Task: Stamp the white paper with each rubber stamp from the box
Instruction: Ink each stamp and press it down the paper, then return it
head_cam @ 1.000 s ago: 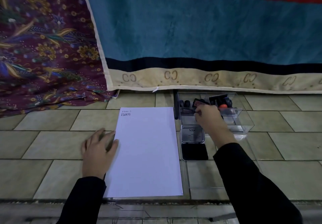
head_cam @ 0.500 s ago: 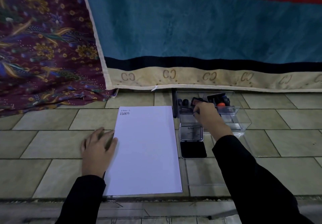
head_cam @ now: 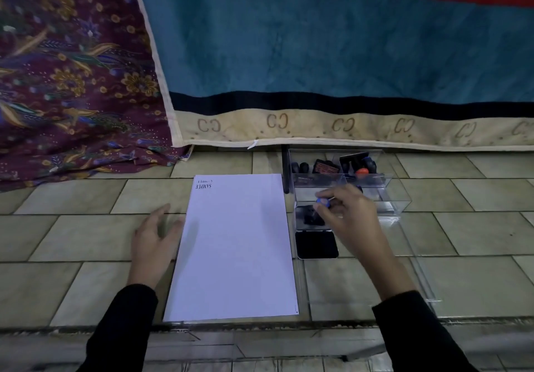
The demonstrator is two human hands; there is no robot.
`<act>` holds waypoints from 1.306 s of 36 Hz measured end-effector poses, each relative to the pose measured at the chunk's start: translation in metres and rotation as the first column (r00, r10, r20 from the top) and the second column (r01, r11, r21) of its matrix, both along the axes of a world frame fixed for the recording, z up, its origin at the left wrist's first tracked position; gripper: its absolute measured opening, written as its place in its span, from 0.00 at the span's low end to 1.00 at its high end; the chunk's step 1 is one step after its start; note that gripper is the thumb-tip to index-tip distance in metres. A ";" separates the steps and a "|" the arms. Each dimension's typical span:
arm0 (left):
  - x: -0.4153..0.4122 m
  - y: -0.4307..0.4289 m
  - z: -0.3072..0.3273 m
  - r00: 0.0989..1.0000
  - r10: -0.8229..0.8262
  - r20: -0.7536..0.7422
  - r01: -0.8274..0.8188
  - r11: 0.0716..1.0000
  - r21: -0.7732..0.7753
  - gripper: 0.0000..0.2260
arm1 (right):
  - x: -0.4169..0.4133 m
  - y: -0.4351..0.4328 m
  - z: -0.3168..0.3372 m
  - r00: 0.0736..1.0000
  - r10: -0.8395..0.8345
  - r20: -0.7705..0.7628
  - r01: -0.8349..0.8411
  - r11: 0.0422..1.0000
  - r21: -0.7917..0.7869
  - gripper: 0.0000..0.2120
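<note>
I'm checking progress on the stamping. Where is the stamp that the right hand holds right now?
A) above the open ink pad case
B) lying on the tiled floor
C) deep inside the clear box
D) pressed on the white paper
A: the right hand holds a blue-topped stamp just above the open ink pad case, beside the white paper, nearer than the clear box.

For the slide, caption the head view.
Right hand carries a blue-handled stamp over the ink pad; left hand steadies paper.

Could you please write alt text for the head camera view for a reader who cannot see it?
A right hand holds a blue-topped rubber stamp above an open ink pad, near a clear box of stamps. The left hand rests beside white paper marked SAMPLE.
</note>
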State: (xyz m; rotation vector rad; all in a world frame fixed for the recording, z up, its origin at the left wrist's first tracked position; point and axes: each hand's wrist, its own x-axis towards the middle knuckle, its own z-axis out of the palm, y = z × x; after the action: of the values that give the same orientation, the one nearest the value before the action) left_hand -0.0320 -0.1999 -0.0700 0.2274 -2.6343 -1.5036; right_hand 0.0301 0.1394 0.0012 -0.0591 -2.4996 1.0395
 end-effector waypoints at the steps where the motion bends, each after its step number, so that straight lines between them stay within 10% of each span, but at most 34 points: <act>1: 0.000 0.003 0.003 1.000 0.003 -0.005 -0.002 1.000 0.030 0.23 | 0.004 -0.002 -0.004 1.000 0.006 -0.003 -0.006 1.000 0.006 0.06; 6: 0.015 0.056 0.022 0.945 -0.211 -0.250 0.169 0.969 -0.177 0.19 | 0.021 -0.008 -0.020 0.999 0.049 0.003 -0.049 0.998 0.032 0.09; 16: 0.049 0.154 0.006 0.784 -0.614 -0.095 0.520 0.732 -0.440 0.31 | 0.028 -0.008 -0.022 0.995 0.095 0.008 -0.095 0.993 0.072 0.13; 34: 0.050 0.159 0.003 0.791 -0.600 -0.117 0.506 0.751 -0.425 0.26 | 0.022 -0.007 -0.018 0.996 0.085 0.033 -0.088 0.991 0.101 0.11; 40: 0.030 0.108 0.020 0.876 -0.365 -0.316 0.323 0.930 -0.177 0.14 | 0.006 -0.016 -0.010 0.999 0.036 -0.030 -0.036 0.999 -0.010 0.11; 47: -0.015 0.013 0.001 0.978 -0.148 -0.148 0.077 0.912 -0.403 0.13 | -0.047 -0.062 -0.004 0.989 0.147 -0.003 -0.146 0.985 -0.091 0.09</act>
State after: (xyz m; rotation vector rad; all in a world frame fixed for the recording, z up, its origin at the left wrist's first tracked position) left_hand -0.0473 -0.1870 -0.0688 -0.0904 -2.7659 -0.9270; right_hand -0.0169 0.0775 -0.0031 0.0976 -2.4890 1.2133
